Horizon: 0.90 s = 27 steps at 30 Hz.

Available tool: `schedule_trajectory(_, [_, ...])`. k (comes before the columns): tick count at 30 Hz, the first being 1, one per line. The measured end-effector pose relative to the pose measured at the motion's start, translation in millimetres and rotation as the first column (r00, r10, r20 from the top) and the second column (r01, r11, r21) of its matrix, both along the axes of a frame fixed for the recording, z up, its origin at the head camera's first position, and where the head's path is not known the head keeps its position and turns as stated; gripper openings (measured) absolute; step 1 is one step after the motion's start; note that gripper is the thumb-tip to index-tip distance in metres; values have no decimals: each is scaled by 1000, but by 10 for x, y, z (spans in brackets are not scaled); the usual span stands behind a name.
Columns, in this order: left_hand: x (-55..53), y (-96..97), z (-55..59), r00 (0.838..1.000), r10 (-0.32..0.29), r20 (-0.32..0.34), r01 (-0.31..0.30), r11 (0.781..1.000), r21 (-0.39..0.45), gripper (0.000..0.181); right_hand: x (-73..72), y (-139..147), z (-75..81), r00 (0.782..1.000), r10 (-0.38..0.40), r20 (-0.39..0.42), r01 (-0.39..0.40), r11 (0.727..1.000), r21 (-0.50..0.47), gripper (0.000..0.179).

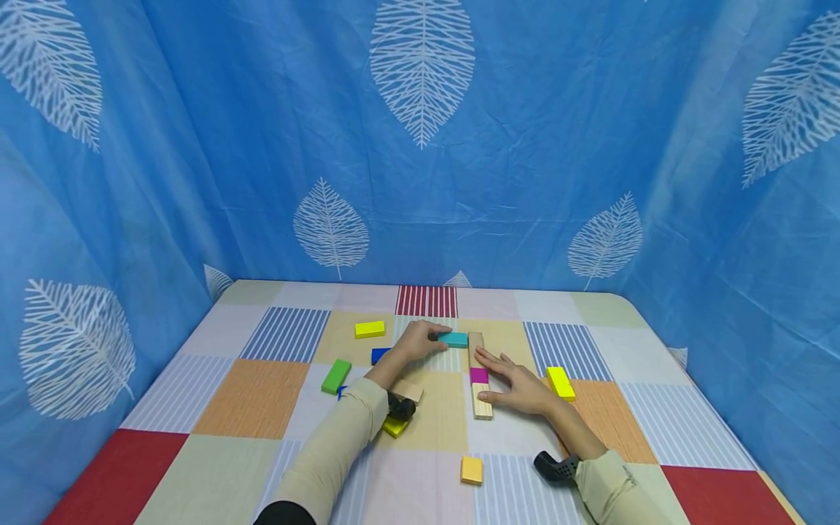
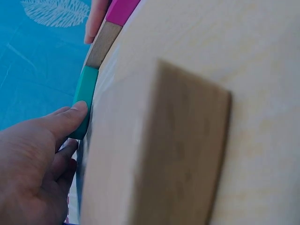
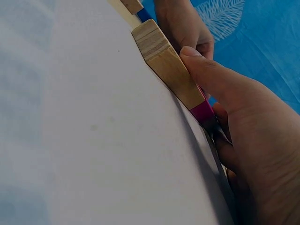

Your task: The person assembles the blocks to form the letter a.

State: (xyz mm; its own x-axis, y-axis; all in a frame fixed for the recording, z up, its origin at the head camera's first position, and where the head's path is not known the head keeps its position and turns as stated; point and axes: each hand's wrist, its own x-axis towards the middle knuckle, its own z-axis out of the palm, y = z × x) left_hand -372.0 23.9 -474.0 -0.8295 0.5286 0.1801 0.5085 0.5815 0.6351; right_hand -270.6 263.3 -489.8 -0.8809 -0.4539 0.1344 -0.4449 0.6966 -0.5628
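My left hand [image 1: 418, 343] pinches a teal block [image 1: 453, 340] between thumb and fingers. The teal block lies crosswise, its right end at the far end of a straight line of blocks. That line has a plain wooden block [image 1: 475, 341] at the far end, a magenta block [image 1: 479, 375] in the middle and another plain wooden block [image 1: 482, 405] nearest me. Along the line's right side, my right hand [image 1: 521, 386] rests with fingers extended. Its thumb [image 3: 197, 58] touches the edge of the near wooden block, and the other fingers are partly hidden beside the magenta one.
A wooden block [image 2: 183, 140] looms close under the left wrist, near a yellow block [image 1: 395, 427]. Leftward lie green [image 1: 336, 376], blue [image 1: 380, 355] and yellow [image 1: 370, 329] blocks. Another yellow block [image 1: 560, 383] is beside the right wrist; an orange-yellow one [image 1: 471, 470] lies nearer me.
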Motion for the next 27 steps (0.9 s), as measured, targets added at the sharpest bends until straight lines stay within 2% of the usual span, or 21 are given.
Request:
schedule_trajectory(15, [-14, -6, 4, 1000, -6, 13, 6, 1000, 29, 36, -49, 20, -44, 1000, -23, 1, 23, 1000, 22, 80])
schedule_trajectory(27, [-28, 41, -13, 1000, 12, 15, -12, 1000, -1, 35, -51, 21, -47, 1000, -14, -13, 15, 1000, 13, 79])
